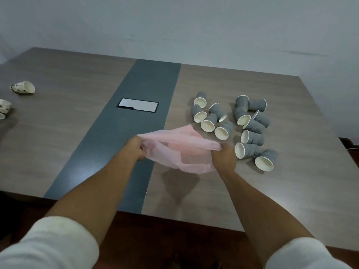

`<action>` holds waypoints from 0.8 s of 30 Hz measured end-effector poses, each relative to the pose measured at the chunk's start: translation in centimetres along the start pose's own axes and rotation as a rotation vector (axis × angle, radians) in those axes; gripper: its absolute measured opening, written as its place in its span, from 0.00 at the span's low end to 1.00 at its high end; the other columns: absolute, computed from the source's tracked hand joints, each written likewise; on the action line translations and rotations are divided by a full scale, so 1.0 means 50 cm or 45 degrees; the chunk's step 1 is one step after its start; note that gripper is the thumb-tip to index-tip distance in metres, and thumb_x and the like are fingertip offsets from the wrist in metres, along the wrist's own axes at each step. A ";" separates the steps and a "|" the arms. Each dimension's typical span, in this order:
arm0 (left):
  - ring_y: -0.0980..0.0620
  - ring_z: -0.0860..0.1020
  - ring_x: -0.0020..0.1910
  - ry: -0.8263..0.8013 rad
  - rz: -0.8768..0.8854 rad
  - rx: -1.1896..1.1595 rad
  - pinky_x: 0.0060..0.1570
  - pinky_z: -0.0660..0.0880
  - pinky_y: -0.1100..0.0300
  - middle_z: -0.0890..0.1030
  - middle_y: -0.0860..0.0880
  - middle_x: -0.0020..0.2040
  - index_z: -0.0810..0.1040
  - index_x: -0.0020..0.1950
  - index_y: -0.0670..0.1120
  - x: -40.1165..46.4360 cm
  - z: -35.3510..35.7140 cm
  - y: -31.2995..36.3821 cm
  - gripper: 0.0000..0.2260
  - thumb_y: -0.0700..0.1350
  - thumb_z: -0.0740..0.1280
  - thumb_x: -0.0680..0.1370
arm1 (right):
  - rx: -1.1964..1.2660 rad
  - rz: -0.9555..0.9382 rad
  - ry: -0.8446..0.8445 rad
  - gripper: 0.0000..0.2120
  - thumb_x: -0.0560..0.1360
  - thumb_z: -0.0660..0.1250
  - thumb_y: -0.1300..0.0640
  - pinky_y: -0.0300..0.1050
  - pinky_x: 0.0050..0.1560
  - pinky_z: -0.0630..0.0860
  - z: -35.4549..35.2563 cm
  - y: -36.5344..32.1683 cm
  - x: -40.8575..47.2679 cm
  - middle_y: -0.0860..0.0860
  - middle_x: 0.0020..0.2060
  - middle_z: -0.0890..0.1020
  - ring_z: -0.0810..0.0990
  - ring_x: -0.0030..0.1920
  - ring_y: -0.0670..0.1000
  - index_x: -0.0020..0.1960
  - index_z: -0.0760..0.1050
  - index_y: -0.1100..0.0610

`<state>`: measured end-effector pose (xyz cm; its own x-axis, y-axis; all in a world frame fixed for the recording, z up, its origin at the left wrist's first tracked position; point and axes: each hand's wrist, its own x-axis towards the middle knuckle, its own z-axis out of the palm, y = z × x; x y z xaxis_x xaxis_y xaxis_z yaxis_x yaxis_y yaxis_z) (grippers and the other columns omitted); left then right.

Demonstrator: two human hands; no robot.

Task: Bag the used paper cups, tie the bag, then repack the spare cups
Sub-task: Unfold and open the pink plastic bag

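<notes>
A: Fingers of the left hand (138,147) and right hand (223,155) curl tight around opposite edges of a thin pink bag (184,150), stretching it above the table (252,191)

B: And the cups?

A: The grey cups (233,125) lie tipped over in a cluster just beyond the right hand, none bagged yet. Two crumpled speckled cups (23,87) sit far off to the left

B: So it's early?

A: Seemingly: bag opening, with filling, tying and repacking all still ahead

The bag (180,150) is thin, translucent pink plastic; the cups (252,137) are ribbed grey paper, white inside; the table (58,105) is wood-grain laminate with a faint sheen.
</notes>
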<state>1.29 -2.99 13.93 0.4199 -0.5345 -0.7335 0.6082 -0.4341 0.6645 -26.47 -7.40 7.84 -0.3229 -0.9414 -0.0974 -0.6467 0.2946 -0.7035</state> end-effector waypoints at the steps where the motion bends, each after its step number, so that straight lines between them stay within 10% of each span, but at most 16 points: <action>1: 0.45 0.79 0.37 -0.017 -0.063 -0.059 0.25 0.78 0.56 0.85 0.43 0.44 0.76 0.47 0.38 0.004 0.004 0.005 0.08 0.35 0.58 0.79 | 0.029 0.045 -0.008 0.10 0.76 0.63 0.57 0.50 0.48 0.73 0.001 0.014 0.008 0.58 0.50 0.83 0.80 0.51 0.63 0.53 0.79 0.58; 8: 0.45 0.85 0.38 -0.514 -0.109 0.053 0.40 0.83 0.53 0.85 0.44 0.41 0.84 0.44 0.41 -0.007 -0.031 0.026 0.07 0.40 0.66 0.73 | 0.905 0.659 -0.014 0.18 0.80 0.57 0.64 0.50 0.48 0.77 -0.034 0.072 0.070 0.58 0.55 0.79 0.76 0.50 0.57 0.68 0.73 0.63; 12: 0.42 0.86 0.46 -0.595 -0.050 -0.408 0.43 0.84 0.49 0.85 0.38 0.51 0.77 0.63 0.36 0.024 -0.025 0.020 0.20 0.43 0.68 0.74 | 1.412 0.960 -0.064 0.14 0.78 0.60 0.72 0.58 0.38 0.85 -0.031 0.079 0.084 0.57 0.47 0.84 0.84 0.40 0.58 0.57 0.78 0.58; 18: 0.34 0.75 0.67 -0.813 0.015 -0.681 0.69 0.68 0.36 0.76 0.35 0.68 0.74 0.71 0.39 0.037 -0.029 -0.006 0.30 0.60 0.67 0.78 | 1.371 1.270 -0.408 0.12 0.82 0.57 0.71 0.46 0.20 0.78 -0.031 0.087 0.088 0.60 0.26 0.80 0.79 0.19 0.56 0.42 0.75 0.68; 24: 0.36 0.77 0.66 -0.720 0.035 -0.719 0.67 0.71 0.40 0.78 0.39 0.68 0.74 0.71 0.42 0.041 -0.066 0.003 0.30 0.60 0.69 0.76 | 1.585 0.921 -0.809 0.11 0.71 0.64 0.61 0.53 0.48 0.82 -0.091 0.081 0.045 0.57 0.43 0.85 0.83 0.43 0.58 0.49 0.82 0.62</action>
<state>4.45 -1.77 12.05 0.1265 -0.8919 -0.4341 0.9155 -0.0636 0.3973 -32.97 -7.59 7.96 0.2394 -0.6730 -0.6999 0.5657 0.6825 -0.4628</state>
